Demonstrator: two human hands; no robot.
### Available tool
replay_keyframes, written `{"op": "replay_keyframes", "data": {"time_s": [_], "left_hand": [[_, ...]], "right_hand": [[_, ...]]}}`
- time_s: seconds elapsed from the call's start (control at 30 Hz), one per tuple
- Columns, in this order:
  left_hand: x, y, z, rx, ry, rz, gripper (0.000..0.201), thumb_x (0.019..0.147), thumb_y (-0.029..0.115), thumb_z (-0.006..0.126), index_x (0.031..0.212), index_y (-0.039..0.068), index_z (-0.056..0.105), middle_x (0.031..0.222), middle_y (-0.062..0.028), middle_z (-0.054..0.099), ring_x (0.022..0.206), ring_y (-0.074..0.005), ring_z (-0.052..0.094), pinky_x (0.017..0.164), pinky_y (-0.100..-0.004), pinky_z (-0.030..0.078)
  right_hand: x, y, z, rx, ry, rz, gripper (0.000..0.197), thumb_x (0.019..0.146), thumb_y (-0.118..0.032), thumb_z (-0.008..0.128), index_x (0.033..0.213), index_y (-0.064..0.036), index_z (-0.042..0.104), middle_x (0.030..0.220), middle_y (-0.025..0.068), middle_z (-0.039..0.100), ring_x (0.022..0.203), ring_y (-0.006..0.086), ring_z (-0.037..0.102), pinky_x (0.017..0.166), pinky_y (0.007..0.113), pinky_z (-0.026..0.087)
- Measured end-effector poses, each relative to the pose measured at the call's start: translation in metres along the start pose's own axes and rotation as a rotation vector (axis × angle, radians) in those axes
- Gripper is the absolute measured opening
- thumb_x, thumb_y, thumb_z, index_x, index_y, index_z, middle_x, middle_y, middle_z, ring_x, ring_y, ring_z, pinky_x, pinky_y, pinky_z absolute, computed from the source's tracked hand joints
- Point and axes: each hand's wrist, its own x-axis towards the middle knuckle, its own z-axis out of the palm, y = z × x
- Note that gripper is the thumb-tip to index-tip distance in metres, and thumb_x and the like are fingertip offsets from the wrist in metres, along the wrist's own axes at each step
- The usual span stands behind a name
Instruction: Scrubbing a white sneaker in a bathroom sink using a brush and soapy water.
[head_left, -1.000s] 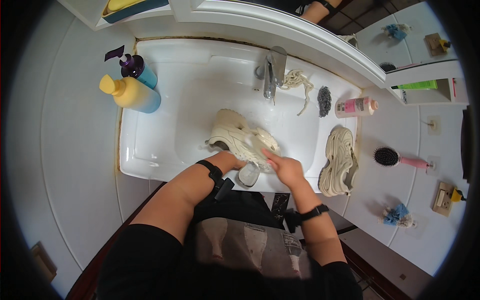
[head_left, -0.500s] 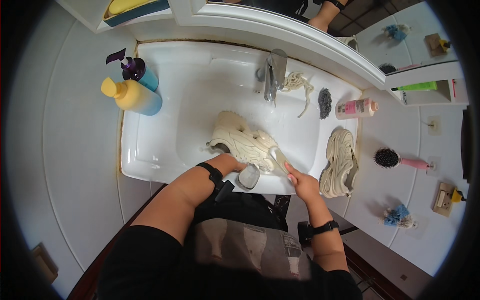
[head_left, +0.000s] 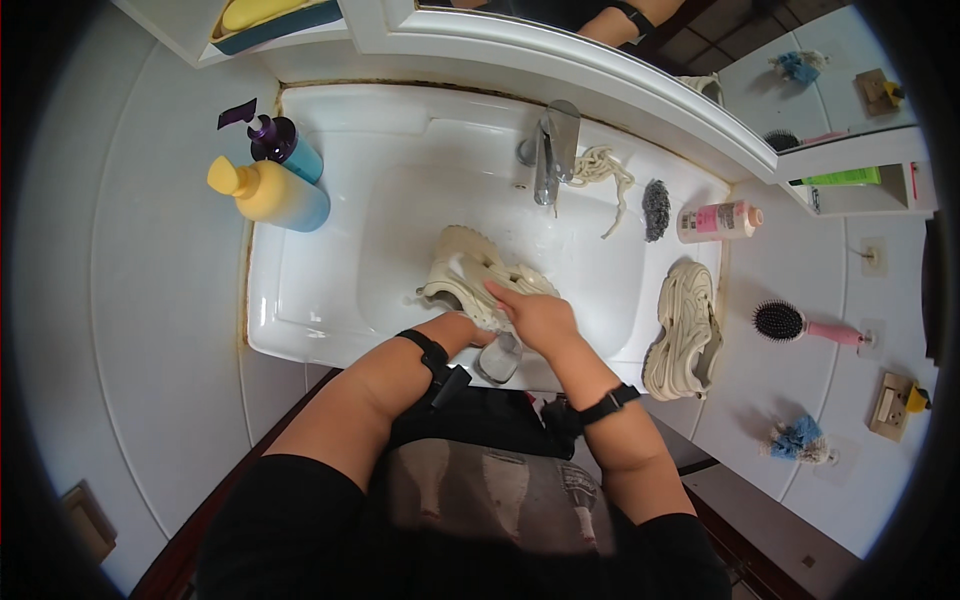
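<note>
A cream sneaker (head_left: 464, 243) lies on its side in the white sink (head_left: 390, 200), its thick sole toward the back. My left hand (head_left: 476, 330) is at the shoe's opening and steadies it; the shoe hides most of its fingers. Closed around the handle of a scrub brush (head_left: 459, 268), my right hand (head_left: 538, 318) presses its pale head against the upper near the heel. Close to both hands, a small clear cup (head_left: 498, 358) rests at the sink's front edge.
A second cream sneaker (head_left: 683, 330) stands on the right rim. Behind it are a pink-labelled bottle (head_left: 716, 221), a grey scouring pad (head_left: 655, 210), cream laces (head_left: 603, 172) and the faucet (head_left: 549, 155). Yellow-blue (head_left: 268, 195) and purple-blue (head_left: 290, 148) bottles occupy the left rim.
My right hand has moved left with the brush, from the toe end of the sneaker to near its heel. My left hand and the shoe have stayed nearly in place.
</note>
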Motion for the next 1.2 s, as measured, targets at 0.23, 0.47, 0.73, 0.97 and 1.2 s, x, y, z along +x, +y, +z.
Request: {"op": "replay_keyframes", "data": {"time_s": [0.23, 0.47, 0.73, 0.97, 1.2], "left_hand": [[-0.016, -0.045, 0.01, -0.008, -0.001, 0.091, 0.043, 0.078, 0.023, 0.059, 0.118, 0.008, 0.056, 0.121, -0.0146, 0.056, 0.111, -0.0246, 0.052, 0.092, -0.0311, 0.04], [0.006, -0.046, 0.017, 0.008, -0.017, 0.169, 0.043, 0.078, 0.021, 0.059, 0.118, 0.008, 0.055, 0.121, -0.0144, 0.055, 0.111, -0.0242, 0.052, 0.092, -0.0311, 0.04], [0.023, -0.052, 0.027, -0.002, -0.006, 0.234, 0.043, 0.078, 0.019, 0.059, 0.119, 0.007, 0.055, 0.122, -0.0141, 0.055, 0.112, -0.0238, 0.052, 0.093, -0.0312, 0.039], [-0.034, -0.028, -0.028, -1.272, -0.316, 0.366, 0.042, 0.079, -0.003, 0.053, 0.121, 0.004, 0.051, 0.119, -0.0103, 0.054, 0.111, -0.0222, 0.052, 0.095, -0.0304, 0.041], [-0.032, -0.006, -0.014, -1.465, -0.08, -0.073, 0.041, 0.08, -0.01, 0.056, 0.119, -0.001, 0.047, 0.114, -0.0131, 0.054, 0.108, -0.0236, 0.053, 0.094, -0.0329, 0.047]], "right_hand": [[-0.093, 0.058, -0.008, -0.035, -0.111, 0.135, 0.036, 0.09, -0.038, 0.045, 0.126, -0.0425, 0.045, 0.069, 0.0107, 0.062, 0.063, 0.0296, 0.06, 0.057, 0.04, 0.046], [-0.029, 0.021, -0.001, 0.02, -0.111, 0.081, 0.036, 0.091, -0.041, 0.043, 0.126, -0.042, 0.045, 0.078, 0.0116, 0.064, 0.071, 0.0296, 0.062, 0.062, 0.04, 0.048], [0.008, 0.012, 0.002, 0.049, -0.01, -0.033, 0.036, 0.091, -0.039, 0.043, 0.126, -0.0402, 0.046, 0.083, 0.0117, 0.064, 0.075, 0.0304, 0.061, 0.064, 0.04, 0.048], [-0.09, 0.065, -0.015, -0.064, -0.081, 0.164, 0.037, 0.089, -0.038, 0.046, 0.126, -0.0406, 0.046, 0.07, 0.0121, 0.061, 0.065, 0.029, 0.061, 0.056, 0.04, 0.046], [-0.04, 0.033, 0.004, -0.035, -0.074, 0.081, 0.037, 0.089, -0.039, 0.046, 0.126, -0.0407, 0.046, 0.07, 0.0114, 0.062, 0.065, 0.0295, 0.061, 0.057, 0.04, 0.046]]}}
